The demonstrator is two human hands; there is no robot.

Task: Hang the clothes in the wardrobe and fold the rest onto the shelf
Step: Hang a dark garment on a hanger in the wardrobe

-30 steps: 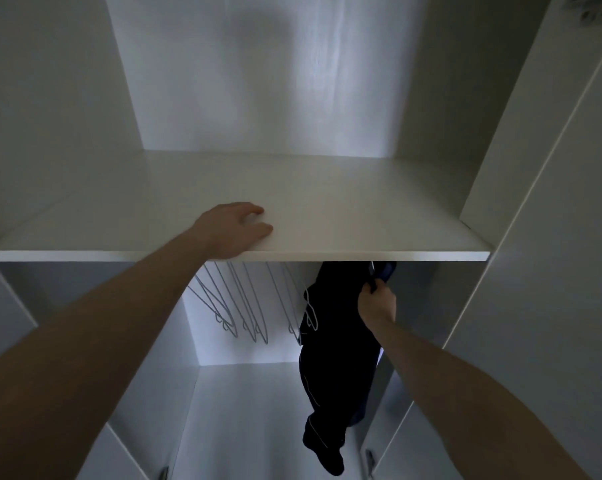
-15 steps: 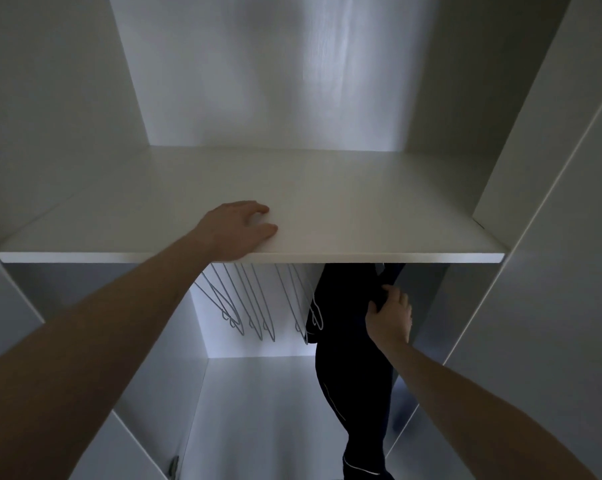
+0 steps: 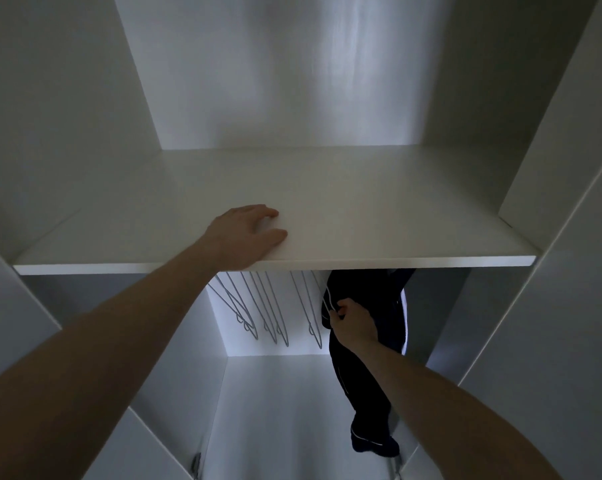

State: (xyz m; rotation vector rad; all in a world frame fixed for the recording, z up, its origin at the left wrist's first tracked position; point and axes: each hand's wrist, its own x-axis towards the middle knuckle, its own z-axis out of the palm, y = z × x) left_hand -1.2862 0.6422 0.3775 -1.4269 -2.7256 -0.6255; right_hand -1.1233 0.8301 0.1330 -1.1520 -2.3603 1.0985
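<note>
A dark garment (image 3: 368,372) with thin white trim hangs under the white wardrobe shelf (image 3: 379,216), on the right side of the compartment. My right hand (image 3: 353,323) is below the shelf at the garment's upper left edge, and its fingers pinch a thin white wire hanger (image 3: 328,299) there. My left hand (image 3: 247,237) rests on the shelf's front edge with its fingers spread on top. The rail and the hanger hooks are hidden by the shelf.
Several bare wire hangers (image 3: 275,310) hang in a row left of the garment. White side panels close in the compartment, and an open door panel (image 3: 569,306) stands at the right. The wardrobe floor (image 3: 282,410) lies below.
My right hand has moved from the garment's right shoulder across to its left edge and now pinches the wire hanger. The left hand stays on the shelf. The view has tilted slightly.
</note>
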